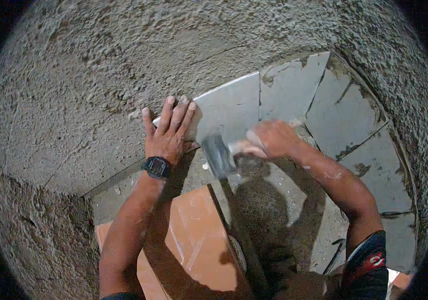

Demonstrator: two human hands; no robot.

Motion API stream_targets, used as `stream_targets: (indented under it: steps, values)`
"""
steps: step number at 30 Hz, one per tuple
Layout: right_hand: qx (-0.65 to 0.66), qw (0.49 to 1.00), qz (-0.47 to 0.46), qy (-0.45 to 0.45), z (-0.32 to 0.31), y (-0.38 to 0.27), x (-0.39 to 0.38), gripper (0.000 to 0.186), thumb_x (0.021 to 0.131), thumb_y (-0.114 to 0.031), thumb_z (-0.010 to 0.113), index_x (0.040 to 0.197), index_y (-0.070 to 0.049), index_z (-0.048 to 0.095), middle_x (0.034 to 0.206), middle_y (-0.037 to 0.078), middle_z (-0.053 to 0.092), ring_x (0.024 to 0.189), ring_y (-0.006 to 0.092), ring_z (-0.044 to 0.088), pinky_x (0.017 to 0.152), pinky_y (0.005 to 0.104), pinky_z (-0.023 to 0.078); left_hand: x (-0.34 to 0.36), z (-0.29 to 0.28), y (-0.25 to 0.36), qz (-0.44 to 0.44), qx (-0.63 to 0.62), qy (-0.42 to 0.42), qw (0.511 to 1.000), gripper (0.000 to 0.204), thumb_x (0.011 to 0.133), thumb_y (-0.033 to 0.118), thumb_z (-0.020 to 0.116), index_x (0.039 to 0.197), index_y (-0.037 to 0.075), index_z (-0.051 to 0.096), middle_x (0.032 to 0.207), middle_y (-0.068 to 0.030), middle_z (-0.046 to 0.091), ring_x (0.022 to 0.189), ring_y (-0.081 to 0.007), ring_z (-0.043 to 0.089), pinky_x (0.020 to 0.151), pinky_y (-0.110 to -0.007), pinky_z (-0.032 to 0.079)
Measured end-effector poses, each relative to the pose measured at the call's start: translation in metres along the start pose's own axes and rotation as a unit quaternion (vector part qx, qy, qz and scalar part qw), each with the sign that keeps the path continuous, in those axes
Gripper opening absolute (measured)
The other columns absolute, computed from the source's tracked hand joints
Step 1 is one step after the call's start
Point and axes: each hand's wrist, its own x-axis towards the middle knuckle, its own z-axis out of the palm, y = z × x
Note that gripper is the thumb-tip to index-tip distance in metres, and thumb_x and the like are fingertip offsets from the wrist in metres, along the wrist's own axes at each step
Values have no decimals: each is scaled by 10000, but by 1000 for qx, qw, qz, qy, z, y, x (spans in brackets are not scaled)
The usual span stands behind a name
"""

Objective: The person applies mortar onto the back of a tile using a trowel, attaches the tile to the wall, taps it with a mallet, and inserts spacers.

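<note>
My left hand point(168, 134) is spread over the left end of a light grey tile point(230, 104) that stands along the foot of the rough wall. Its fingertips reach past the tile's upper edge. A mallet point(217, 155) with a dark block head, blurred by motion, is in my right hand point(275, 140), whose fingers are wrapped round the handle. The mallet head is just in front of the tile's lower part; whether it touches the tile I cannot tell.
More grey tiles point(341, 112), smeared with mortar, run along the wall round to the right. Orange tiles point(194, 225) lie by my left forearm. A dark, thin tool point(335, 256) rests on the floor near my right elbow. Rough plastered walls point(124, 60) enclose the corner.
</note>
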Motion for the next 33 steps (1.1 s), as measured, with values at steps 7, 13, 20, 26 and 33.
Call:
stream_targets:
  steps: [7,13,20,26,33]
  values:
    - [131,976,171,-18,34,-46,-76,458,862,-570,581,1076,-174,668,892,146,689,808,374,663,717,447,531,1,-5,-1,23,70,40,996,1053,603,527,768,1491,207,302,1545,-12,292,1450,-249,206,1136,-647,71]
    - [117,891,257,-355,85,-60,-158,466,917,-465,553,1243,-134,599,1038,192,655,967,342,645,852,406,513,-1,-23,-23,78,82,14,994,1126,521,499,834,1485,221,323,1535,4,335,1420,-184,291,1140,-499,147]
    - [558,776,291,-40,218,-28,-67,600,894,-382,626,1373,-67,450,1375,127,466,1230,339,488,997,475,428,0,-20,-53,153,85,-13,985,1034,601,519,786,1487,260,318,1530,33,333,1415,-160,290,1080,-462,251]
    - [805,303,455,233,243,-54,21,612,915,-503,568,1349,-77,494,1376,96,482,1301,244,418,1109,387,297,1,-2,-65,202,48,60,976,521,884,238,565,1396,227,473,1444,-46,453,1339,-220,428,1027,-477,303]
    - [804,296,457,239,213,-53,25,609,863,-422,692,1314,-53,512,1260,82,547,1182,196,502,1064,358,356,0,7,-68,210,67,101,970,789,701,615,700,1365,231,518,1367,-44,521,1314,-226,455,1075,-470,274]
